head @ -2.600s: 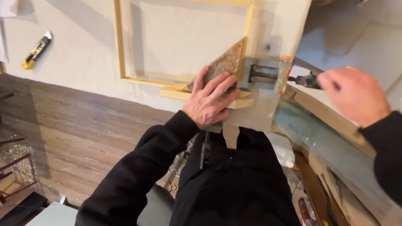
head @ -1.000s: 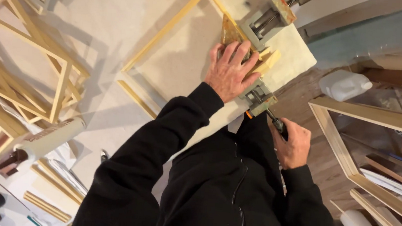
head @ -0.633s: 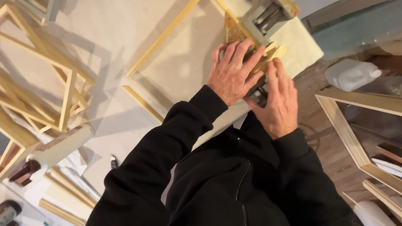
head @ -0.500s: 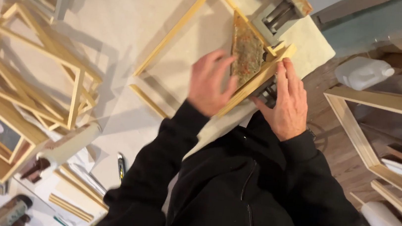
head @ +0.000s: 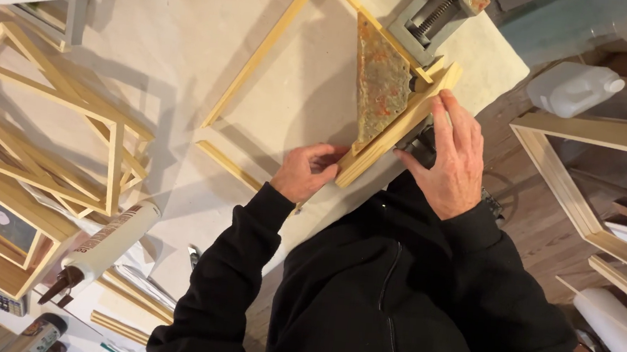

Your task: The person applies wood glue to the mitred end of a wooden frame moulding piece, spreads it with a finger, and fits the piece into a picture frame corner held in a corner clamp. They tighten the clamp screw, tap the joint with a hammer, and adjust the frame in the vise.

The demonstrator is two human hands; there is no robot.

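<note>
A framing workshop: stacked wooden frames [head: 39, 132], a corner vise [head: 431, 18], a caulk tube [head: 100, 247] on the paper-covered surface [head: 187, 46].
</note>
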